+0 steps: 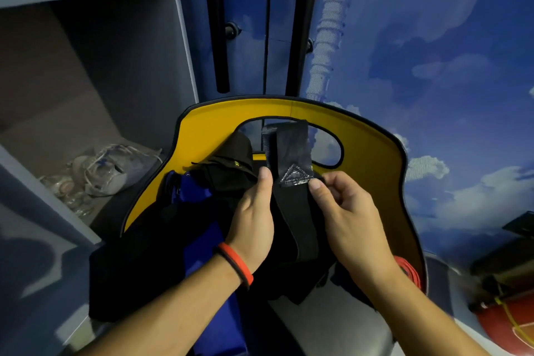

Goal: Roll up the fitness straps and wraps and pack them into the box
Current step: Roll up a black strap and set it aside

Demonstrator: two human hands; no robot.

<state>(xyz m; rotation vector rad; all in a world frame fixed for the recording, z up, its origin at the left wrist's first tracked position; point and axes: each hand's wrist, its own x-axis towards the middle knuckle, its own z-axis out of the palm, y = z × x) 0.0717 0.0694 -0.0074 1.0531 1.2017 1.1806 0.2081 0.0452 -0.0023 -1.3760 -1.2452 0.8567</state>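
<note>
The yellow-lined box (375,159) fills the centre, with dark wraps (161,254) heaped at its 8 o'clock. A black strap (291,211) runs from 12 to 6 o'clock above it. The left grip (254,211) pinches its 9 o'clock edge, the right grip (349,211) its 3 o'clock edge.

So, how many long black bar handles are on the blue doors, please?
2: the left handle beside the door seam, and the right handle, its lower end hidden behind the yellow seat back.
</note>
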